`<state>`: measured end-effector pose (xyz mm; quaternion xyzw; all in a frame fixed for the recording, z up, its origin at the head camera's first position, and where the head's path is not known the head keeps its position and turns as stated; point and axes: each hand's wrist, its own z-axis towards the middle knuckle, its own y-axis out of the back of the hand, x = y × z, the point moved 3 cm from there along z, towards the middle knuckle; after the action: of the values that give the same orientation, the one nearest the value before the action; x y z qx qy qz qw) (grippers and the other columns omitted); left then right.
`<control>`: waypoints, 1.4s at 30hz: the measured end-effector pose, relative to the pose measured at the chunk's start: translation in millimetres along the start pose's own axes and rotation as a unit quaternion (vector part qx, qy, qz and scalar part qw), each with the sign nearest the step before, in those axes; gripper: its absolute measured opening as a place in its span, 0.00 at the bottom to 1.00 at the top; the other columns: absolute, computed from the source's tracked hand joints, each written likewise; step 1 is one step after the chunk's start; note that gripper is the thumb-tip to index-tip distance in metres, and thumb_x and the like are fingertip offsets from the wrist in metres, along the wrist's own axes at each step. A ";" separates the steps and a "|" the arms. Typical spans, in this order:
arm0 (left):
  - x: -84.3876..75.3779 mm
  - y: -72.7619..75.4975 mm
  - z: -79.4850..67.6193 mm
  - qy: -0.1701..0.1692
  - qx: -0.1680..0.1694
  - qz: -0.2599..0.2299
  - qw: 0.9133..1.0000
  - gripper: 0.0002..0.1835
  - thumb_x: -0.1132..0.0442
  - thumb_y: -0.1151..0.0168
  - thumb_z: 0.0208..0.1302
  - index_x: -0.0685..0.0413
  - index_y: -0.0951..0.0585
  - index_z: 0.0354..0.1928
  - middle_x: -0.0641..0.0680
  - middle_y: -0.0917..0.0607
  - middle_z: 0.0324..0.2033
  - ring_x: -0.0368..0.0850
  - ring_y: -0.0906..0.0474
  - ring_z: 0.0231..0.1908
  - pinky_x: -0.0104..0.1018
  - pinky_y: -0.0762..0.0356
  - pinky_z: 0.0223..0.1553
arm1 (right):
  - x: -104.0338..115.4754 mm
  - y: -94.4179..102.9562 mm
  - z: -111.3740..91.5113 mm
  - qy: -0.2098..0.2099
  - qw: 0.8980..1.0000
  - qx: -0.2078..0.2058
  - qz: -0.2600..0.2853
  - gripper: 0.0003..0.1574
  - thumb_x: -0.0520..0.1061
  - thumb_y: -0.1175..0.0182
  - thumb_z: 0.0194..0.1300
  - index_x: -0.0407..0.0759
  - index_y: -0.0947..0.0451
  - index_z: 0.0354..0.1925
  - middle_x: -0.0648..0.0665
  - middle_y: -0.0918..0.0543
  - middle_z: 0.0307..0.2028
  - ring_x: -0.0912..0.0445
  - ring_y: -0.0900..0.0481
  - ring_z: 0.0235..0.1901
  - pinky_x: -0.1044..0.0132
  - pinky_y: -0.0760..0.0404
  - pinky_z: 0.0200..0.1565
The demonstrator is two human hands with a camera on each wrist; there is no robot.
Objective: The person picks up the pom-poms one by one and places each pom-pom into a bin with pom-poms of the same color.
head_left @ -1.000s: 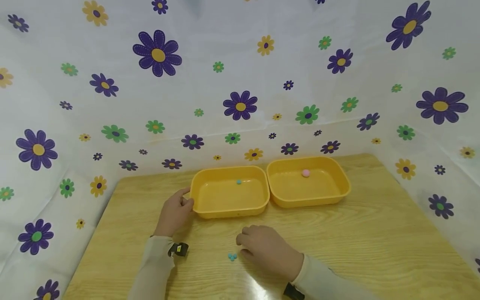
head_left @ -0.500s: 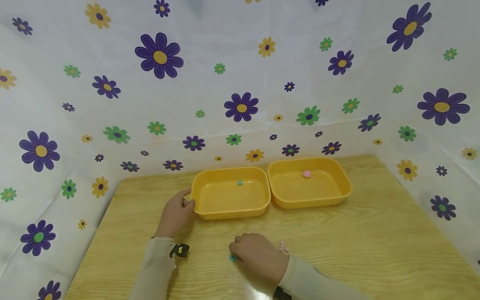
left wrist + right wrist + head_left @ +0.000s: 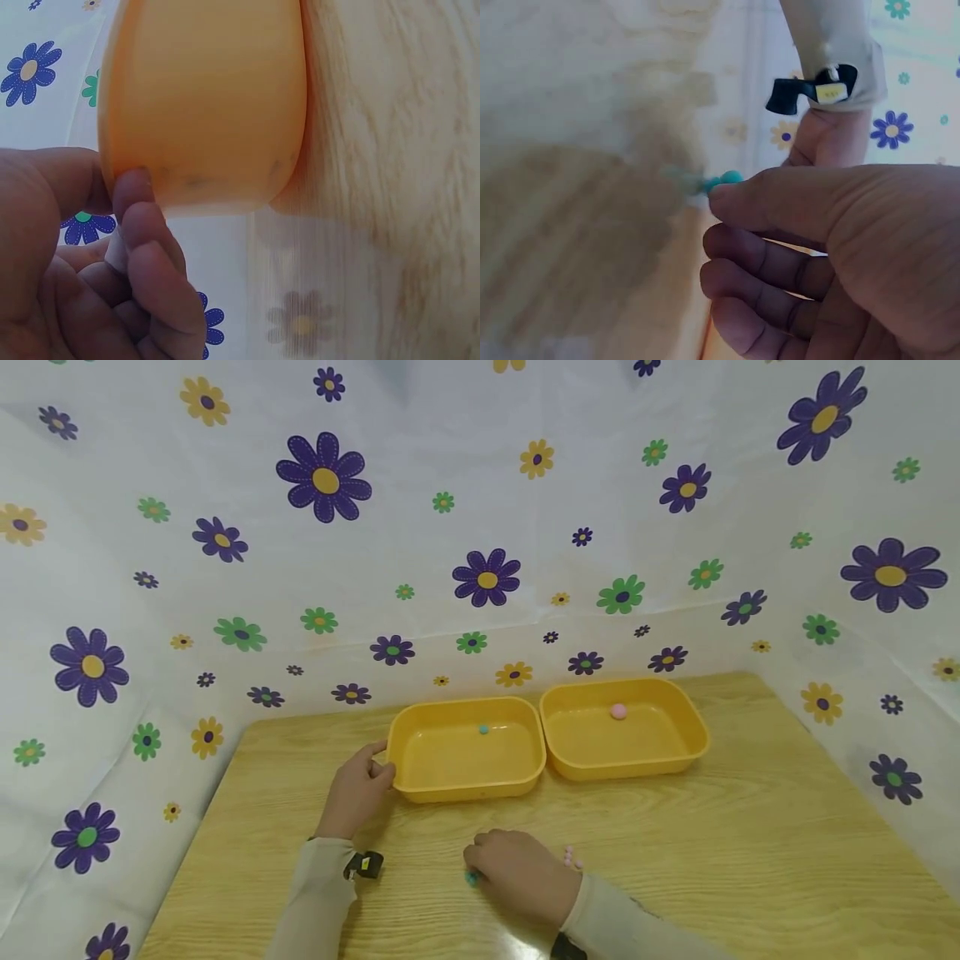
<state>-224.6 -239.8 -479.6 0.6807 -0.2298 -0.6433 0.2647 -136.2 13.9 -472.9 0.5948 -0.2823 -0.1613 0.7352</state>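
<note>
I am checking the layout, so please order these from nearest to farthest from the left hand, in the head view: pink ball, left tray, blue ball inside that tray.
1. Left tray: gripped at its left end by the left hand.
2. Blue ball: inside that tray, toward the back right.
3. Pink ball: in the right tray, toward its back.

Right hand [image 3: 522, 872] moved onto the turquoise beads [image 3: 471, 878].
One second ago the hand was to the right of the cluster, with the beads fully exposed; it has since shifted left and toward the person, thumb tip now against them and fingers partly covering them. The pale pink beads [image 3: 568, 857], previously hidden by the hand, are now visible beside it.
</note>
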 end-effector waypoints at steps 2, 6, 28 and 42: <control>0.2 -0.6 -0.2 -0.002 -0.002 0.000 1.000 0.28 0.58 0.45 0.74 0.56 0.30 0.74 0.53 0.15 0.33 0.46 0.26 0.29 0.37 0.28 0.29 | -2.5 3.0 0.0 -0.003 1.000 -0.005 0.009 0.09 0.46 0.29 0.67 0.51 0.20 0.31 0.58 0.22 0.27 0.68 0.27 0.27 0.79 0.28 0.30; 2.0 -1.7 0.5 -0.007 -0.002 -0.001 1.000 0.28 0.58 0.45 0.74 0.55 0.29 0.73 0.53 0.15 0.33 0.46 0.26 0.28 0.37 0.28 0.28 | -6.6 5.5 0.5 -0.006 1.000 -0.012 0.023 0.12 0.47 0.28 0.67 0.52 0.23 0.30 0.59 0.24 0.27 0.68 0.30 0.27 0.78 0.30 0.30; 1.2 -1.0 -0.4 -0.010 -0.007 -0.005 1.000 0.27 0.58 0.44 0.74 0.53 0.28 0.73 0.53 0.16 0.34 0.46 0.25 0.29 0.38 0.27 0.32 | -16.6 -8.8 2.3 -0.001 0.997 0.014 0.072 0.08 0.41 0.33 0.69 0.55 0.18 0.35 0.62 0.20 0.32 0.72 0.27 0.30 0.79 0.26 0.34; 4.7 -2.2 3.1 -0.013 -0.004 -0.002 1.000 0.28 0.57 0.45 0.74 0.54 0.30 0.73 0.53 0.17 0.34 0.46 0.25 0.29 0.38 0.26 0.32 | -46.3 42.5 -10.1 -0.044 0.992 -0.059 0.104 0.02 0.45 0.33 0.71 0.51 0.17 0.39 0.58 0.17 0.35 0.67 0.23 0.34 0.71 0.19 0.39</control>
<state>-227.5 -241.4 -484.7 0.6718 -0.2295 -0.6534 0.2629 -170.8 58.6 -443.5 0.5102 -0.3651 -0.1263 0.7684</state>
